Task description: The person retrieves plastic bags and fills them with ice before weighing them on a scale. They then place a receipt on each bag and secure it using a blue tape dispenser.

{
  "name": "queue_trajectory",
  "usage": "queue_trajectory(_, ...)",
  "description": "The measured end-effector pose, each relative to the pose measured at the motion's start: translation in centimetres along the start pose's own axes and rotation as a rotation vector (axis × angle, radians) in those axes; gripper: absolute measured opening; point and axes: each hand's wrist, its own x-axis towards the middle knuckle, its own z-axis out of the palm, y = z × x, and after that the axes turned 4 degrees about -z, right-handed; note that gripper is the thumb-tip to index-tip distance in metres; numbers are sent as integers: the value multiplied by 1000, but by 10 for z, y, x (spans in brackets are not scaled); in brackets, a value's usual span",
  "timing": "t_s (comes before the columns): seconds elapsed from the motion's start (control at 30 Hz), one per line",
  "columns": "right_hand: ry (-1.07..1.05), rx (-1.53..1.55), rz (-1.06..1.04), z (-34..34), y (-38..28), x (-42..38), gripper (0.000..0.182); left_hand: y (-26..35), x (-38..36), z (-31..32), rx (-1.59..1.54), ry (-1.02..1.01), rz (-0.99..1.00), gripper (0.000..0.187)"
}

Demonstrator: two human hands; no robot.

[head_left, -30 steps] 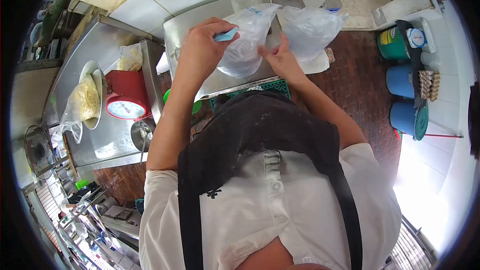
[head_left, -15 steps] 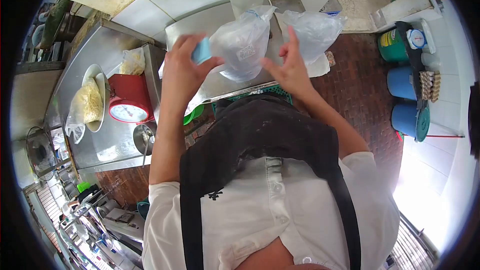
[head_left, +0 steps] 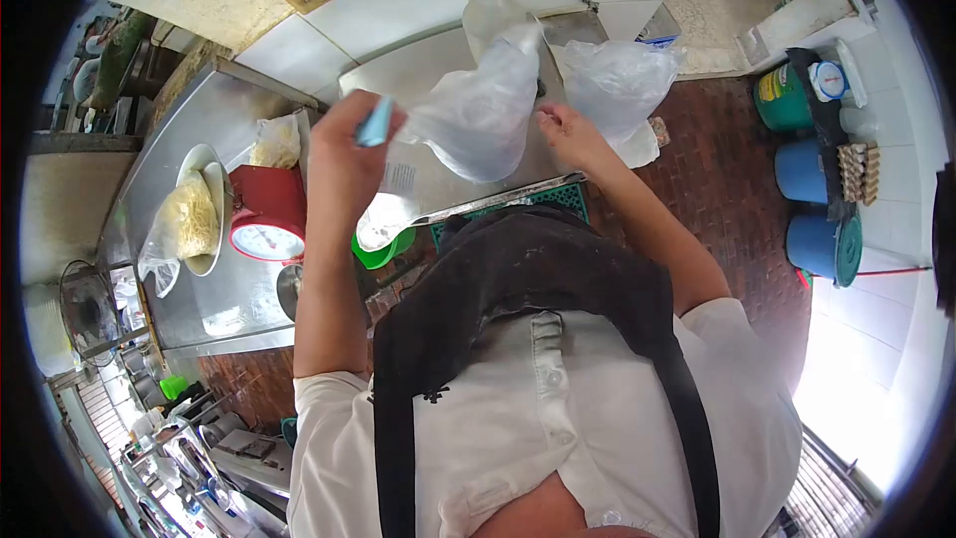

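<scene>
My left hand [head_left: 351, 134] is closed around a small light blue flat-sided piece [head_left: 375, 122], whose kind does not show. A filled clear plastic bag [head_left: 483, 120] stands on the metal counter [head_left: 398, 65], its left side stretching out towards that hand. Below this stretch of plastic a white printed label [head_left: 399, 177] shows. My right hand [head_left: 576, 144] is at the bag's right side with its fingers curled in and thumb near the index finger; I cannot tell what is in them. Just beyond it stands a second filled plastic bag [head_left: 622, 80].
Behind the bags stands a clear bottle with a green cap [head_left: 490, 15]. On the left counter are a red scale [head_left: 267, 189], a bowl [head_left: 202, 264] and a bag of pale yellow food [head_left: 197, 219]. Blue bins [head_left: 799, 167] and stacked egg trays [head_left: 857, 171] line the right wall.
My left hand has drawn slightly left and down with the light blue piece. The nearer bag has shifted and stretched leftward. My right hand's fingers, spread before, are now curled and lower.
</scene>
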Motion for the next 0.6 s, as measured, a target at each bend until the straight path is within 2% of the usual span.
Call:
queue_trajectory(0.03, 4, 3, 1, 2, 5, 1, 44, -5, 1, 0, 1, -3, 4, 16)
queue_trajectory(0.1, 10, 48, -19, 8, 9, 1, 48, 0, 3, -7, -404, 372, -6, 12)
queue_trajectory(0.13, 6, 49, -22, 10, 10, 3, 48, 6, 3, -14, -401, 376, -7, 12)
queue_trajectory(0.2, 74, 99, -134, 10, -3, 6, 49, 30, 4, -32, -568, 457, 149, 7)
queue_trajectory(0.23, 76, 102, -141, 7, -12, 7, 49, 40, 5, -35, -565, 458, 155, 7)
queue_trajectory(0.3, -26, 436, -69, -6, -47, 1, 46, 57, 5, -36, -767, 452, 355, 4)
queue_trajectory(0.33, -31, 438, -76, -11, -52, 5, 46, 65, 3, -38, -759, 443, 366, 13)
queue_trajectory(0.37, -64, 493, -69, -15, -56, 9, 40, 69, 5, -39, -753, 449, 370, 13)
queue_trajectory(0.43, -109, 550, -68, -24, -56, 15, 35, 77, 9, -41, -880, -37, 741, 23)
queue_trajectory(0.47, -153, 693, -74, -27, -52, 16, 32, 83, 3, -39, -910, -159, 753, 35)
queue_trajectory(0.5, -201, 836, -80, -29, -47, 20, 29, 81, 14, -33, -964, -373, 952, 44)
queue_trajectory(0.53, -80, 693, -156, -7, -26, 41, 22, 97, 27, -46, -846, -714, 1028, 47)
queue_trajectory(0.57, -93, 696, -163, -17, -38, 40, 22, 112, 22, -44, -791, -820, 1055, 36)
queue_trajectory(0.6, -199, 726, -93, -32, -62, 28, 19, 125, 17, -41, -756, -867, 1055, 27)
